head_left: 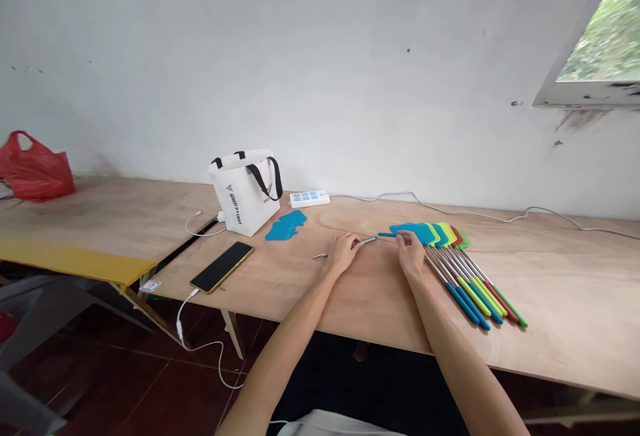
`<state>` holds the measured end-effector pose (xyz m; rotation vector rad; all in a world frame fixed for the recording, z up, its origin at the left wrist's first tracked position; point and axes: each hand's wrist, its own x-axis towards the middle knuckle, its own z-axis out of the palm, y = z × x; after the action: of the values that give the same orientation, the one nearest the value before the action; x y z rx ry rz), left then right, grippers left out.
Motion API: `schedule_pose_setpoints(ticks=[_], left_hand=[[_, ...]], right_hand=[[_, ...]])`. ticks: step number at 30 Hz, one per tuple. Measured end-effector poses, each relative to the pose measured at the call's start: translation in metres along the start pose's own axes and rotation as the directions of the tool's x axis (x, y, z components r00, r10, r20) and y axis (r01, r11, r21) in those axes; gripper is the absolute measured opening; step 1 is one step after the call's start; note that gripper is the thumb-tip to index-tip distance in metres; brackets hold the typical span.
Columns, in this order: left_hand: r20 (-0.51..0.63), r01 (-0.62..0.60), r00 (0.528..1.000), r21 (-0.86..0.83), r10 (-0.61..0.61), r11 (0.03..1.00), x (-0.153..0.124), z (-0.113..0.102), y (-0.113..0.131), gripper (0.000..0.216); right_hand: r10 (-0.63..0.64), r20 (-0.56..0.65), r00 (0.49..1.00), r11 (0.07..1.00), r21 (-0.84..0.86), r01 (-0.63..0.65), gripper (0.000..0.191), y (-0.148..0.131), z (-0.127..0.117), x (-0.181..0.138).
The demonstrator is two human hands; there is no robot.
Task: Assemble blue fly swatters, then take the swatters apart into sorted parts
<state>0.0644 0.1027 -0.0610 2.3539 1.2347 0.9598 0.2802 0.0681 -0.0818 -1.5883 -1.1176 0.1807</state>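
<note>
You get soft, even daylight from the washed-out window [600,36] at upper right, leaving only faint shadows on the table [575,303], a dim floor [125,383] beneath, your left hand [343,253] and right hand [411,254] in sharp focus, and straight lines bowing with slight smear towards the edges.

On the counter [550,303] the left hand [343,251] lies on a thin rod [367,241], and the right hand [411,253] at its three o'clock touches the top of a row of sticks [470,283] that runs toward four o'clock. From the hands, flat pieces [285,225] lie at ten with a tote bag [245,191] farther out, a plug strip [309,198] at eleven, a phone [221,267] at eight.
</note>
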Motion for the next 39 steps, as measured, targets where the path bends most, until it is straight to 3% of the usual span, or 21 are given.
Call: schedule_pose_setpoints(ticks=[6, 15, 28, 34, 39], left_hand=[[-0.009, -0.02, 1.0, -0.059, 0.019, 0.998, 0.0, 0.001, 0.001, 0.012], [0.015, -0.042, 0.999, -0.083, 0.043, 0.996, 0.0, 0.003, 0.001, 0.014], [0.07, -0.108, 0.991, -0.103, 0.116, 0.989, -0.001, 0.003, 0.005, 0.016], [0.066, -0.091, 0.993, -0.134, 0.101, 0.987, -0.002, 0.003, 0.003, 0.016], [0.065, -0.064, 0.995, -0.159, 0.075, 0.985, -0.003, 0.001, 0.003, 0.024]], right_hand=[[0.034, -0.048, 0.998, 0.962, 0.272, -0.02, 0.06, 0.003, 0.003, 0.005], [0.136, -0.092, 0.986, 0.898, 0.432, -0.083, 0.063, 0.011, 0.005, 0.008], [0.132, -0.034, 0.991, 0.914, 0.391, -0.108, 0.065, 0.012, 0.007, 0.007], [0.042, 0.105, 0.994, 0.962, 0.263, -0.068, 0.065, 0.004, 0.005, 0.002], [-0.058, 0.267, 0.962, 0.986, 0.167, 0.013, 0.052, -0.006, 0.006, -0.005]])
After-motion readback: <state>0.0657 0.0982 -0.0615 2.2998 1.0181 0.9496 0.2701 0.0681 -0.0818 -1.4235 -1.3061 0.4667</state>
